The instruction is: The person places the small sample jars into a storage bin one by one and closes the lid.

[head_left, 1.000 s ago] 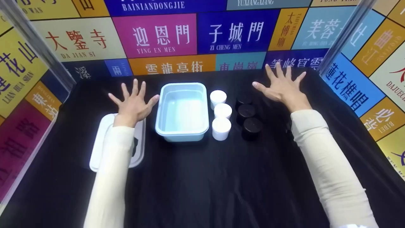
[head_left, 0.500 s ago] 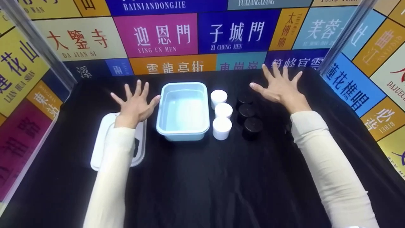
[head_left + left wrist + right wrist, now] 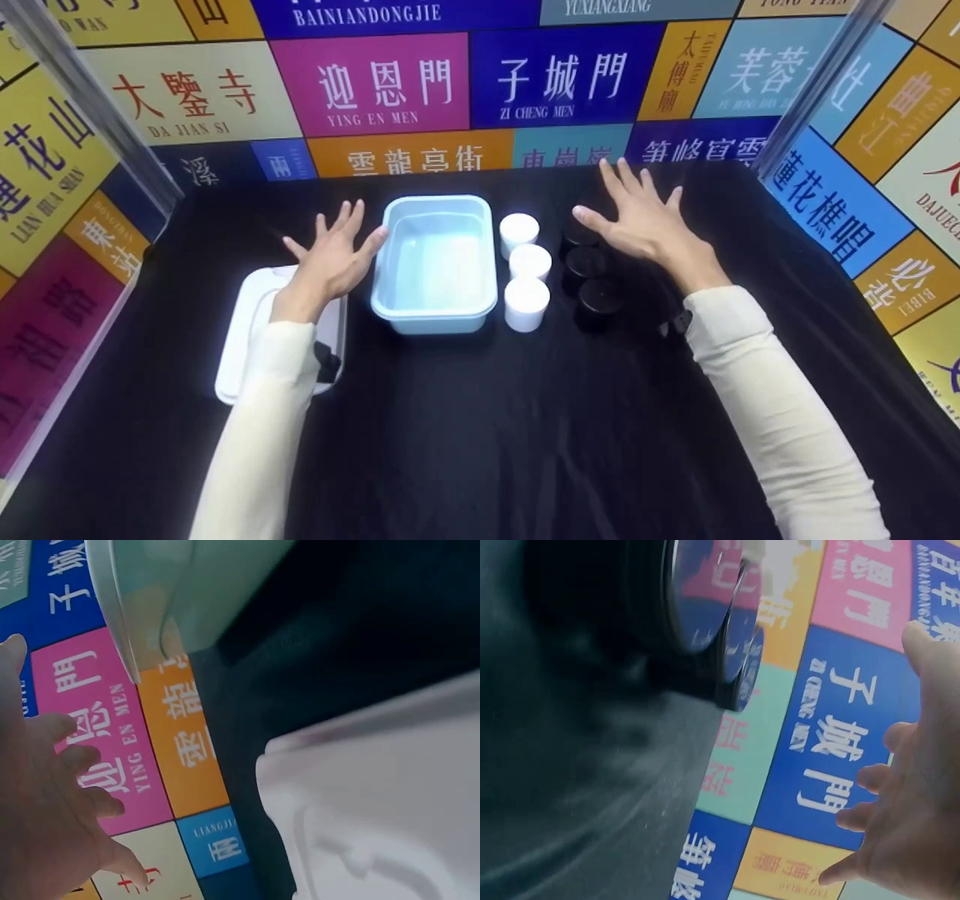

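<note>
My left hand (image 3: 328, 262) is spread over the far end of a white lid (image 3: 244, 330), its thumb tip overlapping the left rim of a pale blue plastic tub (image 3: 433, 313) in the head view. Nothing is in its fingers. My right hand (image 3: 646, 225), also spread and holding nothing, hovers by the back of a row of black-lidded jars (image 3: 598, 297). Between tub and black jars stand three white jars (image 3: 526, 304) in a line. From the left wrist, the lid (image 3: 375, 817) shows close up; from the right wrist, the black jars (image 3: 649, 600) appear at upper left.
A black cloth (image 3: 465, 427) covers the table. Walls printed with coloured name panels (image 3: 367, 82) rise at the back and both sides, with clear corner posts (image 3: 814, 90). Dark wrist cameras (image 3: 327, 363) sit at the cuffs.
My left hand has shifted right and slightly nearer, toward the tub. My right hand has moved left, toward the black jars. The tub, lid and jars stay where they were.
</note>
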Demonstrator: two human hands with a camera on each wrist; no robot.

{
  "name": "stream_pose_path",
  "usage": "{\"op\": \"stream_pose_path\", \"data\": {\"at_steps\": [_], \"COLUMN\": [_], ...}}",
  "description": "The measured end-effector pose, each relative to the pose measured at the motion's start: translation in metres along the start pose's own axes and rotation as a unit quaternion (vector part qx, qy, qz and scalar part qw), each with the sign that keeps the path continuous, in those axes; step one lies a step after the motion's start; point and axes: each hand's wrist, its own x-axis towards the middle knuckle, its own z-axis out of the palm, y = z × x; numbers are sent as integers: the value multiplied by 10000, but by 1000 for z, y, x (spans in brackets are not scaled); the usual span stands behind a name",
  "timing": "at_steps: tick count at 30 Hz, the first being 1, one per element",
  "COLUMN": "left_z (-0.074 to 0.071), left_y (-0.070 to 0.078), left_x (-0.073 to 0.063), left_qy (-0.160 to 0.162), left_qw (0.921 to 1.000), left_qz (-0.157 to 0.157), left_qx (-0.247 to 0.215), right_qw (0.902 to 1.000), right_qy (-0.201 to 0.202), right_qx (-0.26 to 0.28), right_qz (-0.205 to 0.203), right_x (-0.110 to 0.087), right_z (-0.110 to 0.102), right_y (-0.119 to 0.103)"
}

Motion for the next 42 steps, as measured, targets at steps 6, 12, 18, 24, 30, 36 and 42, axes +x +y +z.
{"op": "stream_pose_path", "data": {"at_steps": [6,12,18,24,30,36,42], "left_z": [3,5,9,18,28,37,41], "left_y": [2,2,4,8,8,1,-3], "left_x": [-10,-22,-32,-39,-42,-41,-40], "left_qy": [-108,59,380,256,-91,-227,-126], "left_qw": [9986,9932,9744,9493,9213,9042,8943], "left_qz": [-89,-3,199,85,-596,-1042,-1013], "left_qx": [-506,-1163,-2206,-3131,-3842,-4136,-4357], "right_qw": [9978,9864,9566,9234,9103,9243,9430], "right_qy": [26,374,804,1005,1141,972,890], "right_qx": [638,1554,2730,3633,3938,3674,3204], "right_qz": [-201,-388,-631,-727,-571,-363,-104], "right_x": [-11,-23,-36,-45,-52,-57,-58], "right_z": [8,19,34,50,67,83,93], "right_y": [-10,-18,-31,-43,-52,-59,-66]}}
